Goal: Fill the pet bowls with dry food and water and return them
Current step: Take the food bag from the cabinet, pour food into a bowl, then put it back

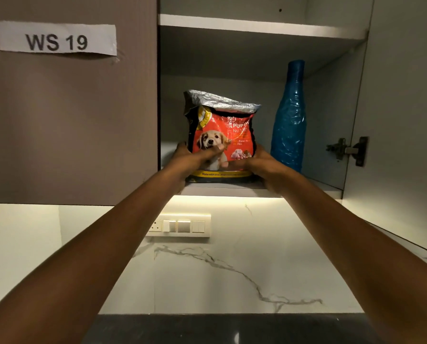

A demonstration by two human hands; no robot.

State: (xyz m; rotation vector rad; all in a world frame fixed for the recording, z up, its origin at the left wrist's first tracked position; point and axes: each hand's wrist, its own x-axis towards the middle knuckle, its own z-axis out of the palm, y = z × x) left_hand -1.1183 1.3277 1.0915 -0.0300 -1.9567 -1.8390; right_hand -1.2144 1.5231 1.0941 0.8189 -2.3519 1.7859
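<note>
Here both hands' grips, left hand (190,157) and right hand (262,165), clasp the puppy-food bag (222,135) inside the cabinet (232,189).

Two forearms rose from the lower corners of the frame toward its centre, both bare along their whole visible length, with no sleeve or cuff showing. No watch, band or bracelet sat at either wrist. The left hand (190,158) and the right hand (263,165) were gloveless, and the visible fingers carried no rings. Nails were too small to make out.
</note>
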